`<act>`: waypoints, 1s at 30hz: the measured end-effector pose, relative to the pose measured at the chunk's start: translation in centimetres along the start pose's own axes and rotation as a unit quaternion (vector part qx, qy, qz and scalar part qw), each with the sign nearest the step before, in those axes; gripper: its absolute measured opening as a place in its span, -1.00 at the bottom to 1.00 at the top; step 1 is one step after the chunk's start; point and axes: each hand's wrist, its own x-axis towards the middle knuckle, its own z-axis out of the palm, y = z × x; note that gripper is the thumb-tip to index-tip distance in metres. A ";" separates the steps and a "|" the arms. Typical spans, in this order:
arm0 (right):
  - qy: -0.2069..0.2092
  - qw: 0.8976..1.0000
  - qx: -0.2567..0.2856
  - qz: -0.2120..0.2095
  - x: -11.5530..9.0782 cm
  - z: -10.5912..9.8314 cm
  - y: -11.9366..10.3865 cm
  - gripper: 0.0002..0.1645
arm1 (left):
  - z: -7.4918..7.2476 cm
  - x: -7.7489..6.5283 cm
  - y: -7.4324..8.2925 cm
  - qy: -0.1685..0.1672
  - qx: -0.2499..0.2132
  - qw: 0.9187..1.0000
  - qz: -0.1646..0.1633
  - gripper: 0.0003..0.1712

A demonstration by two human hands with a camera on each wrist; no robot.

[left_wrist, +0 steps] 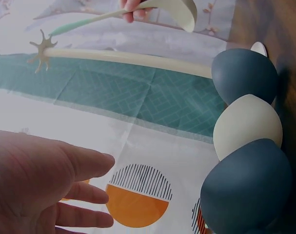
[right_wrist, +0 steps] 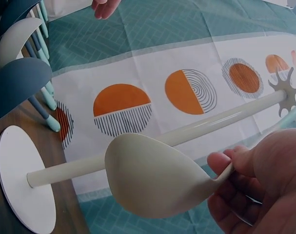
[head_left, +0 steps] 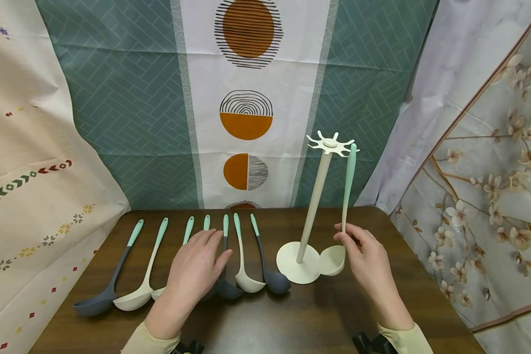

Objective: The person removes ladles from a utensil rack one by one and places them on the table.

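Observation:
My right hand (head_left: 366, 255) pinches the lower handle of a cream ladle (head_left: 333, 260) with a mint-green grip. The ladle is nearly upright, bowl down, beside the white utensil stand (head_left: 315, 206). The tip of its handle meets the stand's hooked top (head_left: 329, 143); I cannot tell whether it hangs there. Over the row of ladles is my left hand (head_left: 196, 268), fingers extended and holding nothing, hiding parts of some of them. In the left wrist view its fingers (left_wrist: 84, 192) are apart from the ladle bowls.
Several ladles lie in a row on the brown table (head_left: 265, 324), among them a dark one (head_left: 95, 302) at the far left, a cream one (head_left: 248, 281), and a dark one (head_left: 276, 281) nearest the stand's round base (head_left: 292, 268). A patterned cloth (head_left: 137, 98) hangs behind.

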 end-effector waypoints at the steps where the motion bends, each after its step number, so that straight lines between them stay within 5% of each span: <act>1: 0.002 1.000 -0.001 -0.001 0.0 0.0 0.0 -0.76 | 0.0 0.0 0.0 0.001 0.000 1.000 0.000 -0.43; 30: 0.066 0.997 -0.021 -0.015 -1.1 -1.2 1.0 -0.83 | -0.7 -0.4 0.4 -0.003 0.000 1.000 -0.008 -0.43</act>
